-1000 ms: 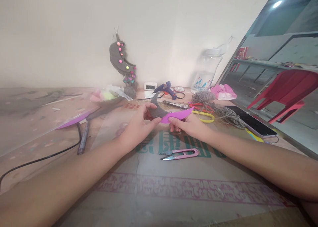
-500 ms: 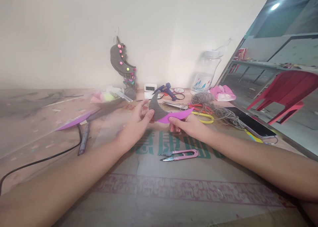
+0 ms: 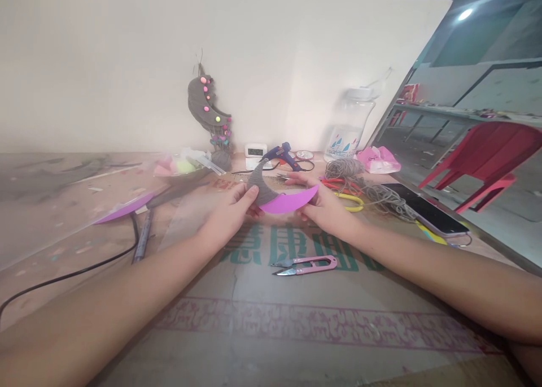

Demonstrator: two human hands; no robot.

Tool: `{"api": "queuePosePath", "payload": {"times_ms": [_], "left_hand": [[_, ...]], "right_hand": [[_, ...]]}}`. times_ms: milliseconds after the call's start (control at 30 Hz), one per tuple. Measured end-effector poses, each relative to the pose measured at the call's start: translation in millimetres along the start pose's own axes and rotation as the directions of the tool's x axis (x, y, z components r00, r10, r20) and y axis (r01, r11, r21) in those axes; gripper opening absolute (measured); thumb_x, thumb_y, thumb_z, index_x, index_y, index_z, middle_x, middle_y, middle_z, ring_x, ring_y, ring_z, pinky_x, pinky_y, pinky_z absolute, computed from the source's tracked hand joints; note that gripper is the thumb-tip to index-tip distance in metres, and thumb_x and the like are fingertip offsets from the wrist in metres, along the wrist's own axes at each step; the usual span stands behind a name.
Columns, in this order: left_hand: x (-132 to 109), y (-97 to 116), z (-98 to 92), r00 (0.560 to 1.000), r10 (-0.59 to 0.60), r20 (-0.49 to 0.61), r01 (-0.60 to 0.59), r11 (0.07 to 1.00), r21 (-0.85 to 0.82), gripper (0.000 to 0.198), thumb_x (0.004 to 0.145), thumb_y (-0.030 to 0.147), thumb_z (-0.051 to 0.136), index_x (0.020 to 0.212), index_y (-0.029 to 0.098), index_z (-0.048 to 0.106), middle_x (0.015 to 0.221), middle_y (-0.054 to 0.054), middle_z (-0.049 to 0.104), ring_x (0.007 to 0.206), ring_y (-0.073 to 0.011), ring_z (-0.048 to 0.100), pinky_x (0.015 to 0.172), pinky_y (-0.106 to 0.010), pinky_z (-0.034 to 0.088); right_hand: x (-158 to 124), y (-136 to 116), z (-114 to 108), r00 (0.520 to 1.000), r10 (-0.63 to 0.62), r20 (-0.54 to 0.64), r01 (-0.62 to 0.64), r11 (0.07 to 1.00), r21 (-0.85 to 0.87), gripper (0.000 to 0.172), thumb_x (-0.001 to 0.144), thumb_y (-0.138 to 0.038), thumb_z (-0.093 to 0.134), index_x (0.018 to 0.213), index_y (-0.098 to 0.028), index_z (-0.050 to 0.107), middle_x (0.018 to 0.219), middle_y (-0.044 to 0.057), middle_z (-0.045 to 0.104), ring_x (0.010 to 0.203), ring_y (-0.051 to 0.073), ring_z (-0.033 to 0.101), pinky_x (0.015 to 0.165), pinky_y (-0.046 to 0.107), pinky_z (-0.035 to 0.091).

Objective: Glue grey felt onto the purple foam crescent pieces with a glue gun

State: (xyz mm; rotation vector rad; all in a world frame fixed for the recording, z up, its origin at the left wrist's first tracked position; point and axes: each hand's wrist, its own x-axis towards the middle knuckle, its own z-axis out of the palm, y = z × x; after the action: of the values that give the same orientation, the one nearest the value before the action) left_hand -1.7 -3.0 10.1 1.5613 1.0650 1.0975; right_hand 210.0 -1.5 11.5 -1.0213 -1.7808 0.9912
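My left hand (image 3: 235, 207) pinches a purple crescent (image 3: 292, 199) by its left half, which is wrapped in grey yarn. The right half shows smooth, bare purple. At that bare end is my right hand (image 3: 326, 207), its thumb at the lower edge and its fingers stretched out above and behind the tip. Some fingertips are hidden behind the crescent. Below both hands, pink-handled thread snips (image 3: 305, 265) lie on the printed cardboard (image 3: 254, 330). Just past my right hand are scissors with yellow and red handles (image 3: 350, 201) and loose grey yarn (image 3: 345, 171).
A blue glue gun (image 3: 283, 154), a small white digital clock (image 3: 256, 150) and a clear bottle (image 3: 349, 124) stand along the wall. A yarn-covered moon decoration (image 3: 205, 101) hangs there. A phone (image 3: 425, 209) lies right; a marker (image 3: 143, 237) and black cable (image 3: 84, 270) lie left.
The crescent has shifted slightly left and tilted in my hands. My right hand has turned, its fingers now stretched out above the crescent's tip instead of curled under it.
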Motion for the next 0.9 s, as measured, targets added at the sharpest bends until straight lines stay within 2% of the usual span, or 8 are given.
{"api": "queuePosePath", "payload": {"times_ms": [100,167,300,367,533,633,733,900], "left_hand": [[-1,3,1.3,1.000,0.004,0.020,-0.004,1.000,-0.006,0.026,0.084,0.046,0.046,0.082,0.020,0.052,0.076,0.000,0.057,0.066,-0.0123,0.056,0.064,-0.027,0.051],[-2,5,1.5,1.000,0.000,0.019,0.000,1.000,-0.006,0.026,0.084,0.046,0.046,0.082,0.020,0.052,0.075,0.000,0.057,0.066,-0.0124,0.055,0.064,-0.027,0.051],[-1,3,-0.5,1.000,-0.011,0.005,0.012,1.000,-0.025,0.027,0.084,0.047,0.047,0.080,0.021,0.052,0.073,0.001,0.055,0.067,-0.0129,0.056,0.065,-0.028,0.051],[0,0,-1.6,1.000,-0.009,-0.008,0.008,0.999,-0.038,0.027,0.084,0.047,0.046,0.080,0.021,0.052,0.074,0.001,0.055,0.068,-0.0128,0.057,0.066,-0.027,0.050],[0,0,-0.9,1.000,0.022,0.008,-0.022,0.999,-0.040,0.027,0.085,0.046,0.046,0.080,0.020,0.052,0.074,0.002,0.053,0.067,-0.0118,0.055,0.067,-0.027,0.049],[-2,5,1.7,0.999,0.027,0.042,-0.027,1.000,-0.009,0.026,0.084,0.045,0.046,0.080,0.020,0.054,0.074,0.001,0.054,0.065,-0.0121,0.054,0.065,-0.027,0.049],[-4,8,4.4,0.996,0.052,0.075,-0.053,0.998,0.020,0.026,0.084,0.044,0.046,0.080,0.020,0.055,0.073,0.001,0.056,0.065,-0.0133,0.055,0.064,-0.028,0.048],[-4,8,4.3,0.995,0.048,0.093,-0.051,0.998,0.028,0.026,0.084,0.045,0.046,0.079,0.021,0.054,0.072,0.001,0.057,0.064,-0.0144,0.056,0.064,-0.029,0.048]], "right_hand": [[0,-3,-1,0.995,0.067,0.071,-0.065,0.997,-0.032,0.053,0.065,-0.005,0.046,0.116,-0.019,0.056,0.091,0.004,0.064,0.053,0.008,0.052,0.050,0.023,0.045],[0,-4,-1,0.995,0.073,0.067,-0.068,0.994,-0.082,0.038,0.065,-0.006,0.046,0.097,-0.016,0.064,0.068,0.000,0.061,0.052,0.010,0.051,0.050,0.023,0.043],[0,-1,-1,0.999,0.017,0.028,-0.014,0.995,-0.102,0.009,0.067,-0.012,0.047,0.065,-0.016,0.056,0.057,-0.003,0.052,0.052,0.009,0.046,0.050,0.022,0.039],[0,0,-1,1.000,0.015,0.015,-0.013,0.993,-0.114,0.011,0.069,-0.016,0.050,0.058,-0.016,0.049,0.054,-0.003,0.049,0.051,0.008,0.043,0.049,0.021,0.036],[0,-2,-1,1.000,0.021,-0.012,-0.021,0.999,-0.037,0.006,0.072,-0.021,0.054,0.068,-0.016,0.055,0.057,-0.003,0.050,0.050,0.008,0.042,0.048,0.021,0.035],[-1,-6,-1,0.997,0.080,-0.024,-0.080,0.997,0.006,0.016,0.076,-0.032,0.058,0.081,-0.016,0.061,0.065,-0.001,0.056,0.047,0.007,0.043,0.043,0.020,0.033],[-2,-9,0,0.988,0.155,-0.017,-0.154,0.987,0.045,0.024,0.079,-0.041,0.057,0.082,-0.017,0.060,0.063,-0.001,0.056,0.044,0.007,0.043,0.039,0.020,0.030],[-2,-8,1,0.987,0.163,-0.004,-0.163,0.986,0.030,0.022,0.080,-0.037,0.056,0.089,-0.018,0.060,0.066,-0.001,0.058,0.044,0.007,0.045,0.040,0.021,0.033]]}}
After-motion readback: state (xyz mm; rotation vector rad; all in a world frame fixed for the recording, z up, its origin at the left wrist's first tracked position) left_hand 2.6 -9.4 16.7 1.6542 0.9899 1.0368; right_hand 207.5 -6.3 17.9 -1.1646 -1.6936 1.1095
